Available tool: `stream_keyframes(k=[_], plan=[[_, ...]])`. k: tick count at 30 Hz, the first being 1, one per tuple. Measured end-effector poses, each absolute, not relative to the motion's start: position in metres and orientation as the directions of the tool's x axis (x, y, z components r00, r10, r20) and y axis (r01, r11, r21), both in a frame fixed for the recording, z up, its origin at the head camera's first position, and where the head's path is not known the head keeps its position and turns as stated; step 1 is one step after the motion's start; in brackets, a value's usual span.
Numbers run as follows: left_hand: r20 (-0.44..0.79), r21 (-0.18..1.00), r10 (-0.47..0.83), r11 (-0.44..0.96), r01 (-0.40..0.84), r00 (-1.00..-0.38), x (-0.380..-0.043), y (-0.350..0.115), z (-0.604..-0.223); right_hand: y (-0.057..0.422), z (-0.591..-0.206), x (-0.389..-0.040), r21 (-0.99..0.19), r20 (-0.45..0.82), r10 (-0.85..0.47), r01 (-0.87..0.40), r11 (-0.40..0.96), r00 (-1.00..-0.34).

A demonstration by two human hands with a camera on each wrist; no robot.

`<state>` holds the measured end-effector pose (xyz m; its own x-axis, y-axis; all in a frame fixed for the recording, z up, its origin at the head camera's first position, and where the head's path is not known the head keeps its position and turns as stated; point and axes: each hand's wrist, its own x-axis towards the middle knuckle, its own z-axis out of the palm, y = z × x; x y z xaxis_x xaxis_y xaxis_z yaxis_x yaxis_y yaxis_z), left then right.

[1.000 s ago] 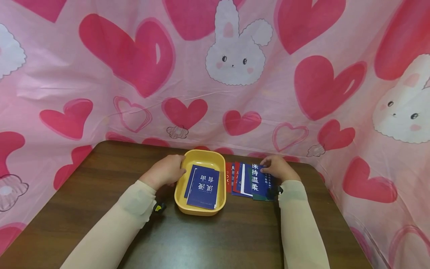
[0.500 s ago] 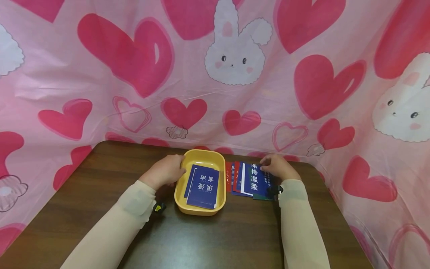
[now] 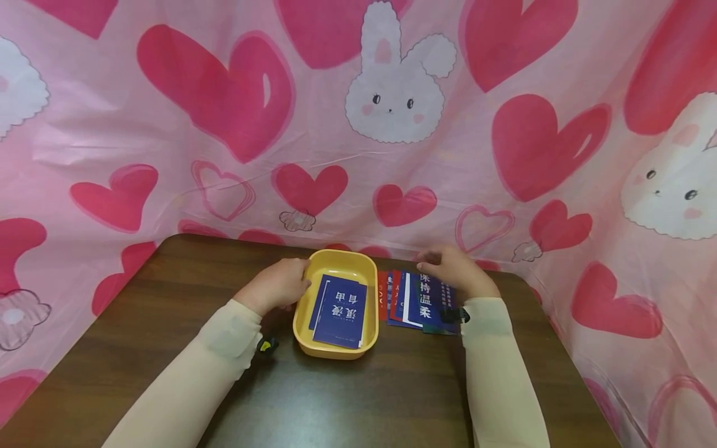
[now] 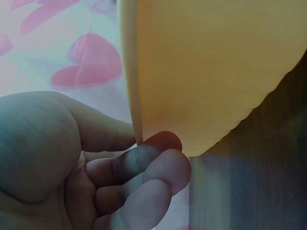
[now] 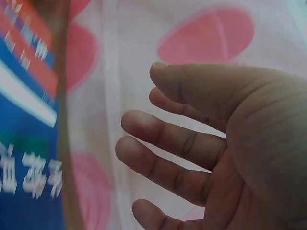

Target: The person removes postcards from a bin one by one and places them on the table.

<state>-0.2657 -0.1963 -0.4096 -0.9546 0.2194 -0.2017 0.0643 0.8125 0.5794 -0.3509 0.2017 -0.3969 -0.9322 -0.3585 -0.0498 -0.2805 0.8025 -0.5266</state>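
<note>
My left hand (image 3: 278,286) pinches the left rim of a yellow plastic tray (image 3: 337,353). In the left wrist view, thumb and fingers meet at the edge of the tray wall (image 4: 211,72). Several blue printed cards (image 3: 340,314) with white characters lie inside the tray. To its right, an overlapping row of red, white and blue cards (image 3: 396,298) is spread on the table, a blue card (image 3: 434,302) with large white characters on top. My right hand (image 3: 459,272) hovers over the far edge of this row, fingers (image 5: 158,163) loosely bent and apart, holding nothing.
The brown wooden table (image 3: 313,404) carries the tray and cards near its far edge. A pink curtain (image 3: 347,149) with hearts and rabbits hangs close behind and along the sides. A dark wrist strap piece (image 3: 267,344) shows at the left cuff.
My right hand has come off the top card at the right and shifted left and slightly up. The left hand stays on the tray, and the cards keep their places.
</note>
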Motion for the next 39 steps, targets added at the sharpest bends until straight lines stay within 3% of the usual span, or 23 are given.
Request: stream_keyframes(k=[8, 16, 24, 30, 39], plan=[[-0.205, 0.591, 0.22, 0.804, 0.059, -0.954, -0.264, -0.196, -0.41, 0.154, -0.376, -0.337, -0.465, -0.005, -0.498, -0.439, 0.769, -0.867], [-0.219, 0.574, 0.203, 0.818, 0.042, -0.954, -0.265, -0.195, -0.409, 0.085, -0.352, -0.328, -0.343, -0.124, -0.647, -0.579, 0.74, -0.753], [-0.204, 0.583, 0.22, 0.81, 0.062, -0.954, -0.266, -0.196, -0.41, 0.029, -0.351, -0.331, -0.141, -0.268, -0.702, -0.694, 0.706, -0.659], [-0.207, 0.589, 0.219, 0.806, 0.058, -0.954, -0.266, -0.198, -0.408, 0.0, -0.365, -0.338, -0.008, -0.365, -0.673, -0.721, 0.693, -0.643], [-0.203, 0.581, 0.212, 0.812, 0.057, -0.956, -0.266, -0.198, -0.41, -0.022, -0.381, -0.341, 0.082, -0.416, -0.601, -0.687, 0.722, -0.682]])
